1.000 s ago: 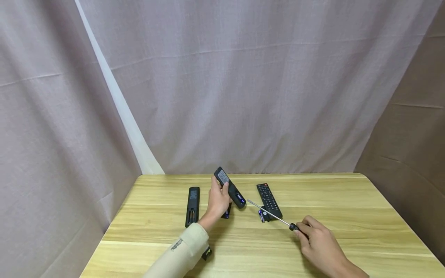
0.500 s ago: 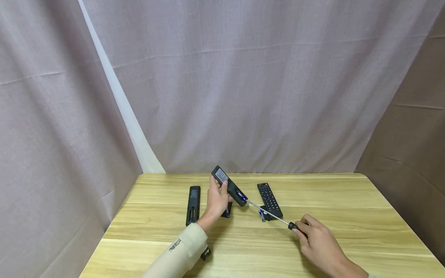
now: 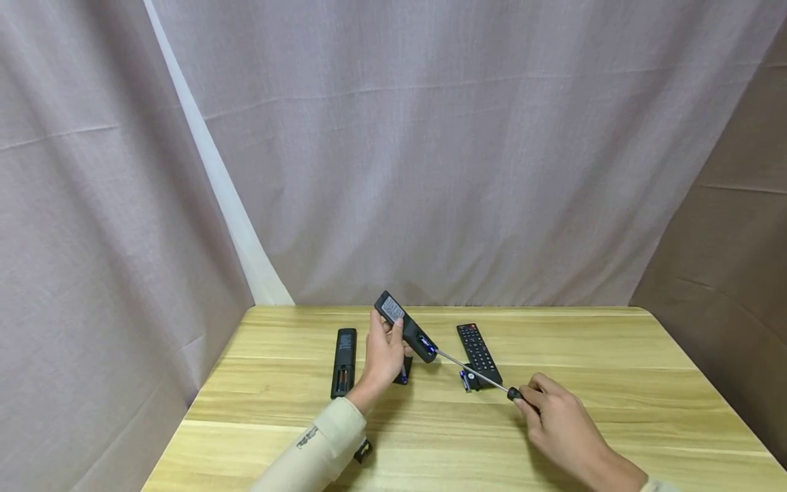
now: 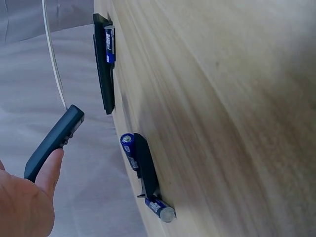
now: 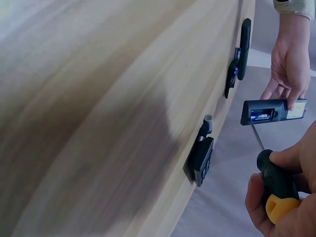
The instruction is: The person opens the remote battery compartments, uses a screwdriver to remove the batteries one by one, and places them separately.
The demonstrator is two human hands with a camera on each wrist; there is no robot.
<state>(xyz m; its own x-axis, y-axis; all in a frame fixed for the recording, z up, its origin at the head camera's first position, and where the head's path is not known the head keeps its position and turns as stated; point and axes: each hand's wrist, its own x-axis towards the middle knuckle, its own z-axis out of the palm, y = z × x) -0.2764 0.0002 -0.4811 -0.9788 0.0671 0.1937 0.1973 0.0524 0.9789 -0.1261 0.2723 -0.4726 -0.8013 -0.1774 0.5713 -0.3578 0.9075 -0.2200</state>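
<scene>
No wording is legible: the pale label point(image 3: 393, 309) on the held remote point(image 3: 410, 333) in the left grip point(image 3: 384, 352) bears lines of print too small to read, as does the grey text block point(image 3: 348, 342) on the other remote point(image 3: 341, 359) left of that grip. Between the two grips, the key markings on the keypad remote point(image 3: 481, 351) are equally tiny. White lettering on the blue batteries point(image 4: 129, 151) near the left grip is blurred, and the dark print point(image 3: 306, 436) on the sleeve point(image 3: 335, 437) behind it is unreadable.

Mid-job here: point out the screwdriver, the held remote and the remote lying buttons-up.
Screwdriver point(image 5: 275, 180): right wrist view, on its dark handle.
Held remote point(image 3: 410, 329): head view, mid-back.
Buttons-up remote point(image 3: 479, 351): head view, middle of its button face.
</scene>
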